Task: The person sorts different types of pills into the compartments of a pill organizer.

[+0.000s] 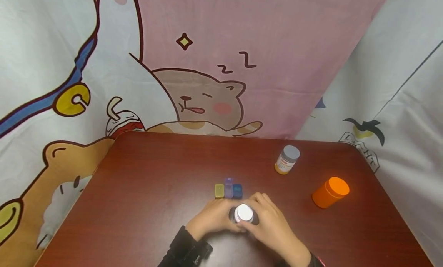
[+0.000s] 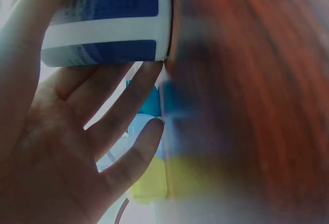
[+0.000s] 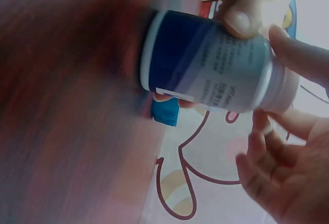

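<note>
A white pill bottle (image 3: 205, 64) with a blue and white label stands upright on the table, between both hands. My left hand (image 1: 216, 217) grips its body, thumb on the near side and fingers reaching round the far side. At the top, my right hand (image 1: 273, 221) pinches the white cap (image 1: 243, 213) between thumb and fingers. Just beyond the hands lies a small pill box with a yellow compartment (image 1: 219, 191), a purple compartment (image 1: 228, 191) and a blue compartment (image 1: 237, 191). The purple one's lid (image 1: 229, 180) is flipped back.
Toward the back right stands a jar (image 1: 287, 160) with a grey lid and a white label. An orange bottle (image 1: 330, 192) is near the table's right side. The reddish-brown table (image 1: 155, 174) meets a printed cloth (image 1: 294, 47) behind.
</note>
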### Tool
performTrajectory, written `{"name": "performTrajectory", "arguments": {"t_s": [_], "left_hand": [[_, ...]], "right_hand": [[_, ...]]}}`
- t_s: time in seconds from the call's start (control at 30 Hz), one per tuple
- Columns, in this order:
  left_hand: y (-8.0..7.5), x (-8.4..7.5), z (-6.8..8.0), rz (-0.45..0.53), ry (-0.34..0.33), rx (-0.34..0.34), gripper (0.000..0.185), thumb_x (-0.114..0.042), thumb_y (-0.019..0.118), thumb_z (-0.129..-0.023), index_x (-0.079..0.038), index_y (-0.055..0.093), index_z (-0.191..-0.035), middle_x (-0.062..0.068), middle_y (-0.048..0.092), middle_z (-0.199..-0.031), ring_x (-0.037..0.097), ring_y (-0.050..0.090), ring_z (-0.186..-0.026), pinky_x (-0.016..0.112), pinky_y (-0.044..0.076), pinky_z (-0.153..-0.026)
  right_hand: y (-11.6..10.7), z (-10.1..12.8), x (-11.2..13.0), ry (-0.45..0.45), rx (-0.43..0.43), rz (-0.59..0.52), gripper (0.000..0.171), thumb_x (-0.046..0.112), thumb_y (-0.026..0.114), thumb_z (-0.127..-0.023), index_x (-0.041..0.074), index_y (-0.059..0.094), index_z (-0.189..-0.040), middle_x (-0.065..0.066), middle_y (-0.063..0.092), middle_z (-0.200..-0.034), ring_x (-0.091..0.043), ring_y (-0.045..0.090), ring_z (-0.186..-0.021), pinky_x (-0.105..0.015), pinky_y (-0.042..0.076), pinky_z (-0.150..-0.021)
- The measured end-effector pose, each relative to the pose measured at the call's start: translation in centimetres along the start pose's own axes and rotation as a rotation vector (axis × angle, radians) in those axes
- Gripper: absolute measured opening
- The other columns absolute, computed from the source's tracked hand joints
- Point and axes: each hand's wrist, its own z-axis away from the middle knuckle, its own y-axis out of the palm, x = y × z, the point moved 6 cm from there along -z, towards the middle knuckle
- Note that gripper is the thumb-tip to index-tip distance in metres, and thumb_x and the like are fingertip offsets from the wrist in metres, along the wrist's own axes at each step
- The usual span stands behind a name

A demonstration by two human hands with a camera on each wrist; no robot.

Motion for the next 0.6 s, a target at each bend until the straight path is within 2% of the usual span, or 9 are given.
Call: {"name": "performTrajectory", "arguments": {"t_s": [0.13, 0.43, 0.6], "left_hand": [[0.04, 0.08, 0.05, 0.003, -0.009, 0.005, 0.065, -0.045, 0.094, -0.071, -0.027, 0.073, -0.129, -0.013, 0.077, -0.109, -0.001, 0.065, -0.092, 0.024, 0.052, -0.08], [-0.03, 0.12, 0.09, -0.009, 0.002, -0.001, 0.066, -0.045, 0.095, -0.07, -0.029, 0.072, -0.13, -0.014, 0.075, -0.107, -0.001, 0.065, -0.092, 0.022, 0.051, -0.08], [-0.01, 0.07, 0.15, 0.0, -0.002, 0.007, 0.06, -0.042, 0.094, -0.071, -0.029, 0.074, -0.126, -0.017, 0.075, -0.105, -0.005, 0.061, -0.086, 0.02, 0.048, -0.075]], "right_hand": [[-0.08, -0.06, -0.14, -0.03, 0.042, -0.074, 0.056, 0.025, 0.098, -0.067, 0.016, 0.076, -0.118, 0.012, 0.062, -0.104, -0.005, 0.054, -0.099, -0.031, 0.057, -0.083], [-0.4, -0.32, 0.03, -0.075, 0.113, -0.146, 0.057, 0.007, 0.091, -0.073, 0.017, 0.073, -0.126, 0.012, 0.067, -0.118, -0.007, 0.058, -0.107, -0.035, 0.058, -0.093], [-0.38, -0.17, 0.46, -0.109, 0.122, -0.148, 0.053, 0.012, 0.09, -0.078, 0.015, 0.072, -0.128, 0.01, 0.067, -0.122, -0.008, 0.059, -0.109, -0.036, 0.059, -0.093]]}}
